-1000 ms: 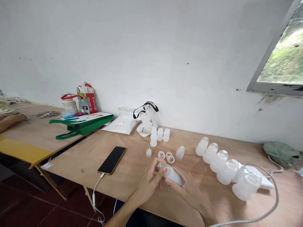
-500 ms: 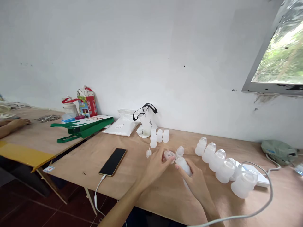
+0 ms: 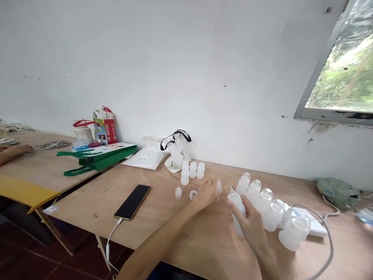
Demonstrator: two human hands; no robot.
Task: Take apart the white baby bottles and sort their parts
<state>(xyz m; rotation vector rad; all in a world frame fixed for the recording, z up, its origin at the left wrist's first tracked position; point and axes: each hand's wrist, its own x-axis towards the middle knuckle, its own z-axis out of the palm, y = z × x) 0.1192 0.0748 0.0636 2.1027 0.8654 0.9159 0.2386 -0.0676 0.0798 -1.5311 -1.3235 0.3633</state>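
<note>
Your right grip (image 3: 252, 227) is clenched around a translucent bottle (image 3: 237, 208), upright over the bench (image 3: 96, 202), nozzle uncapped. Your left grip (image 3: 207, 192) rests against a clear dome cap (image 3: 218, 186); whether it has closed cannot be told. Judged progress: a row of capped bottles (image 3: 264, 200) stands finished just beside. 3 small bottles (image 3: 192, 170) and 1 ring (image 3: 192, 194) stand loose. No bottle shows contents.

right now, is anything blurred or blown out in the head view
Head view: the window is blown out and its greenery is smeared; the left grip by a small cap is motion-blurred; the right grip around the bottle is soft too; the light is even daylight, with only faint shadows on the table.
</note>
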